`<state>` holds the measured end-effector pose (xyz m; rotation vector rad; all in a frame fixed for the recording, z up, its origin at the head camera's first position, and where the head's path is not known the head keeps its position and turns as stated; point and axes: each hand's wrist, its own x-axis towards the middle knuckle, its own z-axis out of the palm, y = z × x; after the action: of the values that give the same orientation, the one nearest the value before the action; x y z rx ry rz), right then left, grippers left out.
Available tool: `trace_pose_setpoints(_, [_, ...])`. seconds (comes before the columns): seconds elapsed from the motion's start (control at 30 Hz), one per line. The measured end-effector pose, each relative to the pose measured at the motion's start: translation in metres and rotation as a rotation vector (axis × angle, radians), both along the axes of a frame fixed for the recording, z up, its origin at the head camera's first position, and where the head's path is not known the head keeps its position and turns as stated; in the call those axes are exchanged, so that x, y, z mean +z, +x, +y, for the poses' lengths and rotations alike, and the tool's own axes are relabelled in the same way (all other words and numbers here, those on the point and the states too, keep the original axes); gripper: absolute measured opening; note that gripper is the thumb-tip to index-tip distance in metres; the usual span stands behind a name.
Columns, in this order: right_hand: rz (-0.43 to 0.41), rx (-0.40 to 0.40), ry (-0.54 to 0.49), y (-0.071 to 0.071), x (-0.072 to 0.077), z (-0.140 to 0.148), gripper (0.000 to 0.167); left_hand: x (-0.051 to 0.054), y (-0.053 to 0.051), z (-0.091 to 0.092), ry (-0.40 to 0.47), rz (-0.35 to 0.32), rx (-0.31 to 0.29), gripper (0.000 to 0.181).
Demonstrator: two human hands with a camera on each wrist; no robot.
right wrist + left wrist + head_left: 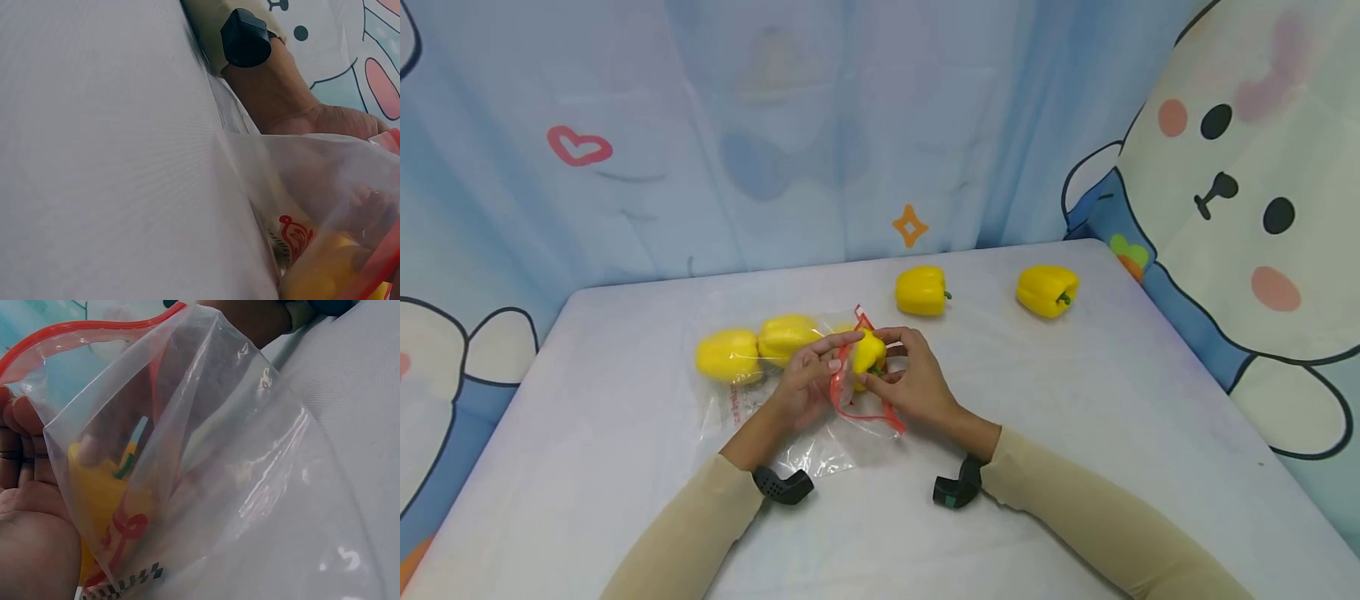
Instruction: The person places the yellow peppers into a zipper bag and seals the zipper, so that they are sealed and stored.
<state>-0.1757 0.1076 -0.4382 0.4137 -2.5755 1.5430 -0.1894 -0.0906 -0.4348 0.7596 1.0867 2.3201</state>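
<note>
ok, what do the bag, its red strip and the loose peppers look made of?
Bag: clear, glossy plastic film, by its see-through walls and sharp highlights.
Red strip: likely smooth, flexible plastic; it curves with the opening.
Loose yellow peppers: smooth, slightly shiny; even colour suggests moulded plastic or foam, but real ones possible.

1. A clear plastic bag (820,450) with a red zip edge is lying left of the frame's centre, its open mouth facing right.
2. A glossy yellow pepper (870,345) is sitting at that mouth, near mid-frame, its green stem showing.
3. Two more yellow peppers (728,357) are resting inside, side by side, left of centre.
</note>
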Motion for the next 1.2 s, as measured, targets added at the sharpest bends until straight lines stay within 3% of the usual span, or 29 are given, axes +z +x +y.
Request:
trace_pose_setpoints(0.53, [-0.019, -0.033, -0.032, -0.002, 0.001, 0.0, 0.058, 0.001, -0.001, -0.001, 0.002, 0.029, -0.025, 0.042])
trace_pose_setpoints(0.83, [-0.043, -0.02, 0.013, 0.0, 0.012, 0.003, 0.058, 0.0, -0.001, -0.002, 0.018, -0.022, 0.0, 0.037])
trace_pose_setpoints(1.0, [-0.012, -0.098, 0.001, -0.012, 0.031, 0.022, 0.043, 0.0, 0.0, -0.003, 0.026, -0.025, 0.005, 0.039])
trace_pose_setpoints(1.1, [0.053, -0.163, -0.049, -0.026, 0.047, 0.048, 0.038, 0.0, -0.001, -0.003, 0.021, -0.019, 0.006, 0.04])
trace_pose_setpoints(1.2, [0.139, -0.284, -0.042, -0.042, 0.058, 0.082, 0.037, 0.0, -0.002, -0.003, 0.005, -0.013, 0.016, 0.042])
